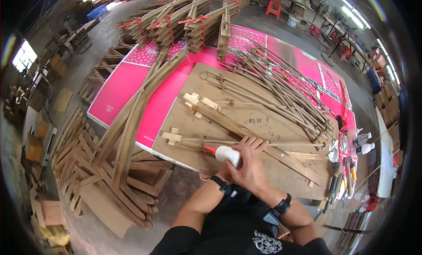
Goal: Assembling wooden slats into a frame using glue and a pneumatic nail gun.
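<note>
A white squeeze bottle [228, 156] with a red nozzle lies tilted in my right hand [251, 160], which is closed around its base end. The nozzle points left, over a long wooden piece [193, 142] that has a pale cross-shaped block [174, 136] at its left end. My left hand [229, 173] is close against the right one, largely covered by it and the bottle, so its fingers cannot be made out. Just beyond both hands, a second long wooden piece [220, 119] with pale crossing blocks [193, 99] runs diagonally across the brown board [259, 123].
Thin wooden rods [281, 88] are heaped at the board's far right. Tools [336, 180] and clear bottles [362, 139] sit at the right edge. Tied wooden bundles [198, 31] stand at the back of the pink-covered table [118, 97]. Wooden strips [101, 167] are piled at left.
</note>
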Demonstrator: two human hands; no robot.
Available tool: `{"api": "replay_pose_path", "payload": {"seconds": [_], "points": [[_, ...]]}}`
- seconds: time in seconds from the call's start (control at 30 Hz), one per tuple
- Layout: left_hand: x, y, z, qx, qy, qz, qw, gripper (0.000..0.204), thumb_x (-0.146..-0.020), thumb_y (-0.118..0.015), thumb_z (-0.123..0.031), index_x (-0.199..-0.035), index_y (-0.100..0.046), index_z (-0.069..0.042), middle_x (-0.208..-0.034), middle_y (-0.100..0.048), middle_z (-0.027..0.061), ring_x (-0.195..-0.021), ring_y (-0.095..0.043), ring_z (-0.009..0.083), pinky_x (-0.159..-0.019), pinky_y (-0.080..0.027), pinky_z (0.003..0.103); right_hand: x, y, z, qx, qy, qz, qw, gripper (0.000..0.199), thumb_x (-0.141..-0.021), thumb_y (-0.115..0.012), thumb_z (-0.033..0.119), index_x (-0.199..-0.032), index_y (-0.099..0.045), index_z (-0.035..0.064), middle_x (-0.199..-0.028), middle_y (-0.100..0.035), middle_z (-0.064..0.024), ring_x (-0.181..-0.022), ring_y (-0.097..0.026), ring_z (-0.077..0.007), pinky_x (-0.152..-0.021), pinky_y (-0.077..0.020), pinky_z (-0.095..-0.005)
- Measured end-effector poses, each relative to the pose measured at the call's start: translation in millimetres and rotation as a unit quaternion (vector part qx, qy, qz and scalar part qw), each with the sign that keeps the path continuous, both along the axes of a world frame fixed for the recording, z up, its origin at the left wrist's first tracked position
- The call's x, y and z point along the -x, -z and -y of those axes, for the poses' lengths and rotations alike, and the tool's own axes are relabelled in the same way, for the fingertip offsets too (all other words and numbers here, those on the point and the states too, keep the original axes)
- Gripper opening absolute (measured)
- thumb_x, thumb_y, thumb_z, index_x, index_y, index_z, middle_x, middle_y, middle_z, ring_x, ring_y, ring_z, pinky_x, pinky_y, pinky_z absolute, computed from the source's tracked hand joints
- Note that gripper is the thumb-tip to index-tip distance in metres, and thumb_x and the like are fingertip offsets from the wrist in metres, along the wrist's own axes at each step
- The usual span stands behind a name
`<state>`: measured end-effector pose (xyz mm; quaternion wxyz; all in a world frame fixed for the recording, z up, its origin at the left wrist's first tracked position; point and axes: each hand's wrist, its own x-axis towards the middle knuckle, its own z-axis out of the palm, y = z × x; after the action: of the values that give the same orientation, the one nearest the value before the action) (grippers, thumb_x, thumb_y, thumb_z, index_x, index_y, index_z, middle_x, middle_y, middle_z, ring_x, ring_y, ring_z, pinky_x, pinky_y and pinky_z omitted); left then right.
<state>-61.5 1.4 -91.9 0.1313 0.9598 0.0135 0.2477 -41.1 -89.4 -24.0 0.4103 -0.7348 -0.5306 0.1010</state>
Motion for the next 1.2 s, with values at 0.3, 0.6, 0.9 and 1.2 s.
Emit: {"api": "replay_pose_path", "payload": {"seconds": [0.3,0.6,0.9,1.2], "points": [[-1,-7,1,-0.012,-0.011,-0.037,0.999,0.064,-0.088,-0.058,-0.024,-0.149,-0.052,-0.008,-0.126,-0.056,0.0063,-0.118,-0.052,0.0216,-0.102,-0.042,0.038,-1,5,-11,-0.003,0.016,0.068,0.998,0.050,-0.076,-0.084,0.016,-0.119,-0.063,0.0009,-0.110,-0.066,-0.0256,-0.108,-0.061,-0.0453,-0.104,-0.0428,-0.0543],[-6,16,1,-0.024,-0.014,0.004,1.000,0.058,-0.087,-0.061,-0.027,-0.141,-0.060,-0.008,-0.123,-0.061,0.0059,-0.113,-0.057,0.0215,-0.096,-0.044,0.038,2,11,-14,0.019,0.034,0.047,0.998,0.050,-0.077,-0.084,0.018,-0.120,-0.063,0.0009,-0.111,-0.067,-0.0262,-0.110,-0.061,-0.0459,-0.106,-0.0415,-0.0543],[-4,17,2,0.009,0.005,0.046,0.999,0.055,-0.085,-0.063,-0.032,-0.134,-0.065,-0.007,-0.118,-0.065,0.0066,-0.107,-0.060,0.0230,-0.090,-0.045,0.039,0,9,-12,0.029,0.035,0.060,0.997,0.052,-0.077,-0.084,0.018,-0.121,-0.063,0.0002,-0.109,-0.067,-0.0273,-0.109,-0.061,-0.0461,-0.109,-0.0395,-0.0539],[-15,40,-1,0.042,0.022,0.143,0.989,0.052,-0.083,-0.065,-0.036,-0.126,-0.070,-0.006,-0.112,-0.069,0.0073,-0.102,-0.063,0.0244,-0.084,-0.047,0.040,-20,16,53,0.066,0.064,-0.349,0.933,0.043,-0.088,-0.079,0.015,-0.124,-0.059,0.0027,-0.117,-0.068,-0.0157,-0.107,-0.068,-0.0286,-0.093,-0.0570,-0.0413]]}}
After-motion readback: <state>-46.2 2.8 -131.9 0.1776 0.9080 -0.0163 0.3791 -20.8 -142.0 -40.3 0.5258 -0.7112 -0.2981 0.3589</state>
